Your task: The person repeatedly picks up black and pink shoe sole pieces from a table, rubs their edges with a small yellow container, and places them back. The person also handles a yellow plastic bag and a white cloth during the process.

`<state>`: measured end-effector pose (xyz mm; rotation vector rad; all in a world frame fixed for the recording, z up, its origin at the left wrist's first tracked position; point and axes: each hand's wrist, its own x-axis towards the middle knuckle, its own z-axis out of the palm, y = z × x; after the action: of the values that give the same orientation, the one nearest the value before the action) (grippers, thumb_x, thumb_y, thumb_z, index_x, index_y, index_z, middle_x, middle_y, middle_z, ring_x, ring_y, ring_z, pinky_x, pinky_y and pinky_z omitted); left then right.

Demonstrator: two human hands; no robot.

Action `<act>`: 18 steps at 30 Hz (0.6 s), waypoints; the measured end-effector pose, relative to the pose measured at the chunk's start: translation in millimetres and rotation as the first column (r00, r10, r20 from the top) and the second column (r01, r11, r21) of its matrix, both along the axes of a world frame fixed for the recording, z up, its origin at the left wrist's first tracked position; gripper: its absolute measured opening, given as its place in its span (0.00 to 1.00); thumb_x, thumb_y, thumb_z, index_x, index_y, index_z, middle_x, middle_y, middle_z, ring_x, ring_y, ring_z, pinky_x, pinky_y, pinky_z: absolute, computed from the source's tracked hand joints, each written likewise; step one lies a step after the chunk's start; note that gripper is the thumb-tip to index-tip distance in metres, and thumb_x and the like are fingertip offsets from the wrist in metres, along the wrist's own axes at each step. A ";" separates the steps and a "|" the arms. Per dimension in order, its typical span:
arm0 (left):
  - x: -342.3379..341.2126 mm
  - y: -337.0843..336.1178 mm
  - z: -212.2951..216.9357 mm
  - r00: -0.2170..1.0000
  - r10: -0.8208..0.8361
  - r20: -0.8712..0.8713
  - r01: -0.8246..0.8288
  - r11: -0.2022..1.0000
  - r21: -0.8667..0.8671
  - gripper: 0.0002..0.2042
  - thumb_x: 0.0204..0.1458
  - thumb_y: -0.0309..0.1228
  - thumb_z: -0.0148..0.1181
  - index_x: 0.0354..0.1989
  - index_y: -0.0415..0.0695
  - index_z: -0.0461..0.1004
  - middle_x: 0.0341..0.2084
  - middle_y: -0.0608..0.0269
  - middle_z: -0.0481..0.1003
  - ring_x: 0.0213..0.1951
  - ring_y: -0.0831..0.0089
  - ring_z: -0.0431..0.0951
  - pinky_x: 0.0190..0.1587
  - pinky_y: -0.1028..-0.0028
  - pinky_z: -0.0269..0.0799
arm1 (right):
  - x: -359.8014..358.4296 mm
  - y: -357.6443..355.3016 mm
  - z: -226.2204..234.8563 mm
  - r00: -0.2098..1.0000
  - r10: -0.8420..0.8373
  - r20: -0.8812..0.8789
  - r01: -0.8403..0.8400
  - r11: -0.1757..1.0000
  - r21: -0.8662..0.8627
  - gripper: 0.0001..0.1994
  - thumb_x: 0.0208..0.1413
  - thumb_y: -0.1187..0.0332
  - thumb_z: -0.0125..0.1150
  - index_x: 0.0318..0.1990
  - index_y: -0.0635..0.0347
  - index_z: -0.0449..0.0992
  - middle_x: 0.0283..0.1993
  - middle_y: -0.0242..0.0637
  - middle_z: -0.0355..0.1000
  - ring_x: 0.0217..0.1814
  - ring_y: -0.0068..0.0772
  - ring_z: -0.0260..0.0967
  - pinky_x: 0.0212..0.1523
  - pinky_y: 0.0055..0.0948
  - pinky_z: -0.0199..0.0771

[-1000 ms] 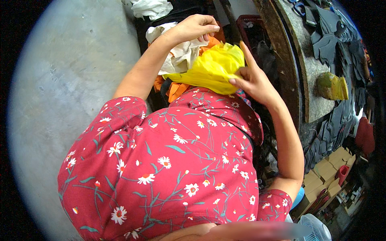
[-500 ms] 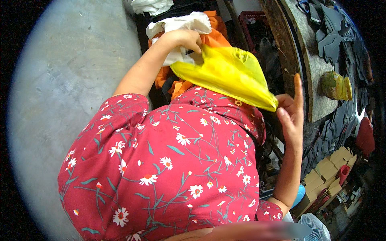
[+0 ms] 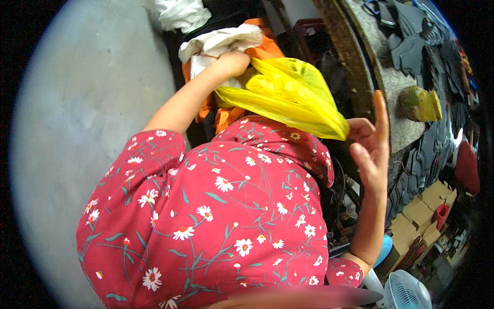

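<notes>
A yellow plastic bag (image 3: 288, 95) is stretched slantwise between my two hands, above my red flowered dress. My left hand (image 3: 232, 63) is closed on the bag's upper end, pressed against a white cloth (image 3: 218, 41) and an orange bag (image 3: 265, 49) beneath it. My right hand (image 3: 369, 147) pinches the bag's lower corner with the thumb, while its other fingers stand straight up and apart.
Grey concrete floor (image 3: 92, 103) spreads to the left. A workbench (image 3: 396, 82) on the right carries dark grey cut pieces (image 3: 411, 46) and a yellow-green lump (image 3: 419, 103). Cardboard boxes (image 3: 424, 213) and a white fan (image 3: 409, 291) stand at lower right. More white cloth (image 3: 180, 13) lies at the top.
The yellow bag has been pulled out of the heap and stretched to the right. My right hand drew back toward my body with its corner; my left hand shifted onto the bag's top.
</notes>
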<state>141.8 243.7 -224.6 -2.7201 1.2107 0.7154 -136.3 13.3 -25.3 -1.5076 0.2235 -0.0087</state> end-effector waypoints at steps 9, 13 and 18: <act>-9.9 10.3 -57.8 0.938 0.344 -0.042 -0.346 0.923 -0.169 0.21 0.55 0.43 0.53 0.48 0.39 0.76 0.50 0.40 0.75 0.49 0.48 0.78 0.53 0.55 0.73 | -8.0 -3.3 -11.8 0.994 0.108 -0.029 -0.111 0.927 -0.359 0.50 0.53 0.65 0.70 0.76 0.51 0.37 0.50 0.43 0.75 0.51 0.37 0.74 0.57 0.37 0.72; -13.5 14.7 -48.8 0.921 0.165 -0.352 -0.245 0.950 -0.195 0.23 0.54 0.41 0.58 0.52 0.36 0.76 0.49 0.44 0.77 0.51 0.58 0.78 0.54 0.62 0.72 | -19.0 -14.5 1.4 0.998 0.070 -0.008 -0.067 0.905 -0.420 0.50 0.54 0.67 0.69 0.76 0.51 0.36 0.58 0.45 0.69 0.51 0.33 0.72 0.58 0.35 0.71; 6.7 13.7 -40.9 0.923 -0.078 -0.376 -0.055 0.942 -0.331 0.18 0.58 0.34 0.58 0.57 0.44 0.74 0.51 0.62 0.76 0.50 0.70 0.75 0.54 0.68 0.71 | -40.4 -26.9 10.8 0.996 -0.042 0.075 0.066 0.931 -0.359 0.48 0.55 0.71 0.66 0.76 0.51 0.36 0.57 0.44 0.70 0.45 0.29 0.72 0.52 0.30 0.73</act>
<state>148.5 257.4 -265.4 -2.9260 1.5572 1.1889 -176.6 -13.7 -14.5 -1.8649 0.2182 -0.1515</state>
